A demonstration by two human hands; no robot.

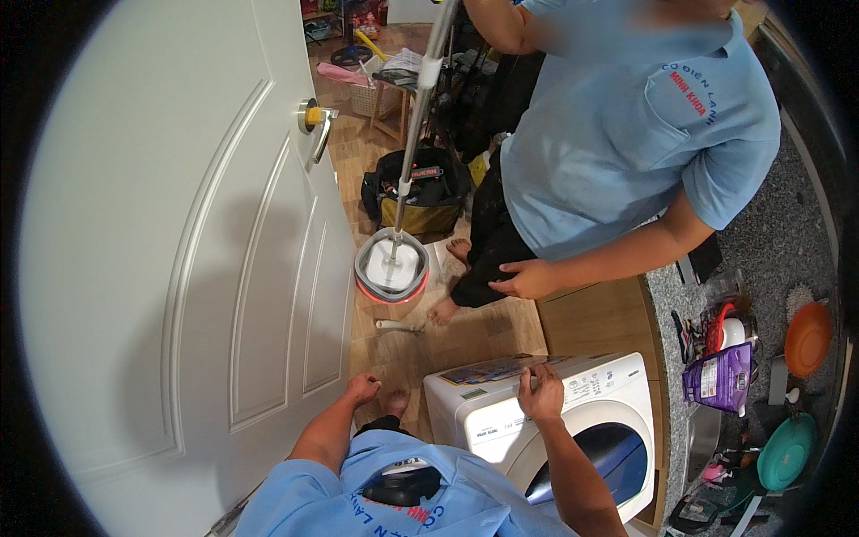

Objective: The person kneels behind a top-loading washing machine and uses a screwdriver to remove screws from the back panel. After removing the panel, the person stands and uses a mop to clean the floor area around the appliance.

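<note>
A white front-loading washing machine [501, 407] with a dark round door [599, 465] stands at my right. My right hand [541, 394] is over its top front edge beside the control panel [595, 380]. Its fingers are loosely bent and apart, and I see nothing held in them. My left hand [364, 389] hangs low near the white door panel [268, 268], fingers curled together, with nothing visible in it. On the floor beyond lies a small pale-handled tool [396, 326], perhaps a brush.
Another person in a light blue shirt [617, 134] stands ahead, one hand [526, 279] lowered. A mop [407, 161] stands in a grey bucket [367, 259]; behind is an open tool bag [425, 215]. The right-hand granite counter [796, 215] carries a purple pack [720, 378] and a green lid [787, 452].
</note>
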